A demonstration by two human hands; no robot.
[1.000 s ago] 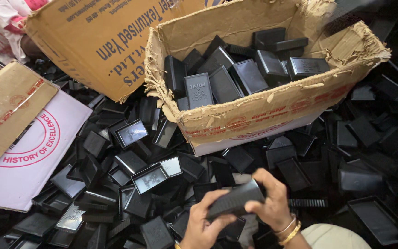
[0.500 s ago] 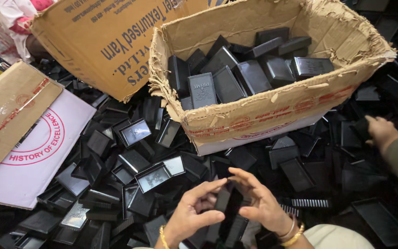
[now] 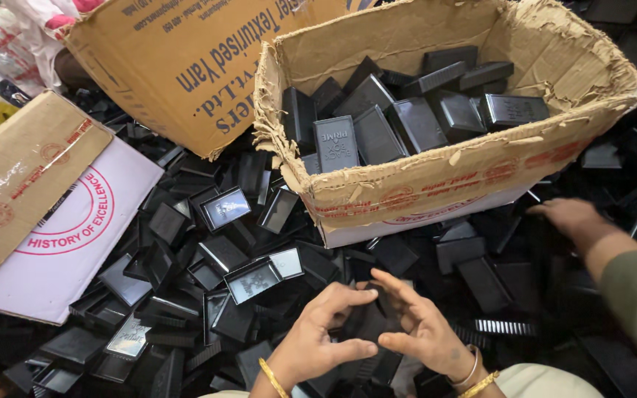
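At the bottom centre, my left hand [image 3: 322, 335] and my right hand [image 3: 425, 332] face each other with a small black plastic box [image 3: 368, 322] held between their fingers. Both wrists wear gold bangles. The hands hover over a thick pile of black plastic boxes and lids [image 3: 208, 258], many lying open. Just beyond them stands a torn cardboard carton [image 3: 436, 173] holding several closed black boxes [image 3: 377, 133].
Another person's hand [image 3: 573, 221] with a green sleeve reaches into the pile from the right. A second cardboard carton [image 3: 186, 66] lies tipped at the back left. A flat white and brown cardboard sheet [image 3: 46, 221] lies at the left.
The black box, held flat in both hands a second ago, now sits between my spread fingers. Another person's hand has come in from the right. The view has tilted slightly.
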